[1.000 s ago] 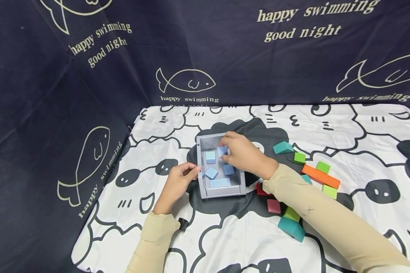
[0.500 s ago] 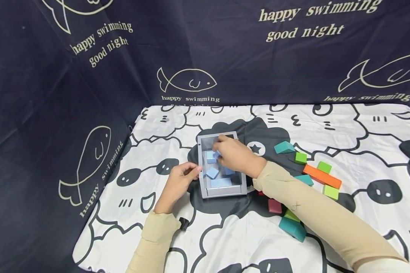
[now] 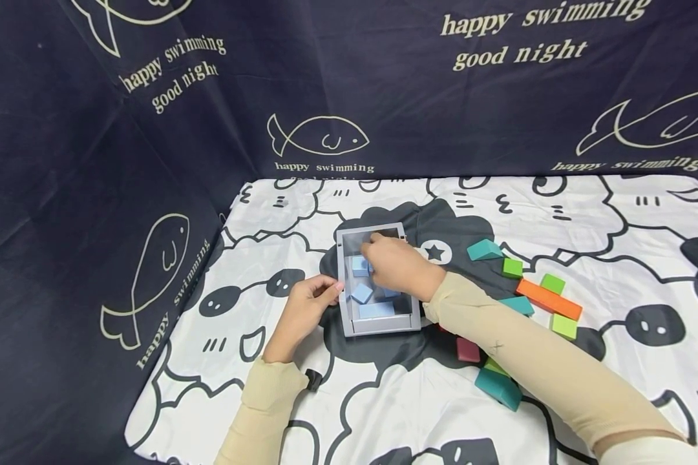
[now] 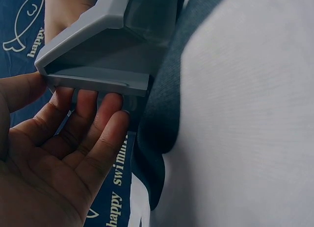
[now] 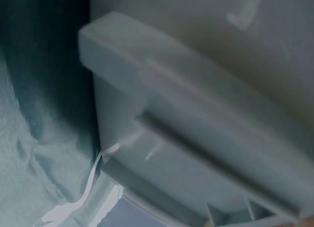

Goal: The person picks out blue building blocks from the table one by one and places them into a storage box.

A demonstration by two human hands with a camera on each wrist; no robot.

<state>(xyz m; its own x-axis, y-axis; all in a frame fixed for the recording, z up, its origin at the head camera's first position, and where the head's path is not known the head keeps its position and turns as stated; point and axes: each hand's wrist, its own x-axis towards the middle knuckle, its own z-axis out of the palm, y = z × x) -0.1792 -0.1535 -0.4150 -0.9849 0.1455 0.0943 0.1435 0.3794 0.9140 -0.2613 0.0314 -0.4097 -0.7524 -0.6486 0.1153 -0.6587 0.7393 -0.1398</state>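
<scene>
A grey open box (image 3: 384,326) stands on the cloth with several blue blocks inside. My left hand (image 3: 304,311) grips the box's left wall; in the left wrist view the thumb (image 4: 23,92) and curled fingers (image 4: 108,109) meet at its edge. My right hand (image 3: 398,265) reaches into the box from the right, fingers bent and their tips hidden. A blue block, mostly covered by that hand, shows a sliver beside a light blue block (image 3: 360,265). Nearer me lie a tilted blue block (image 3: 362,294) and a long blue block (image 3: 376,310).
Right of the box lie loose blocks: a teal one (image 3: 484,250), a green cube (image 3: 512,268), an orange bar (image 3: 549,299), a pink cube (image 3: 468,350) and a teal arch-like block (image 3: 498,389). A dark curtain (image 3: 349,84) hangs behind the patterned cloth (image 3: 232,342).
My right hand has moved left inside the box, carrying a blue block toward the light blue one, where the carried block is now nearly hidden. The left hand stays on the box wall.
</scene>
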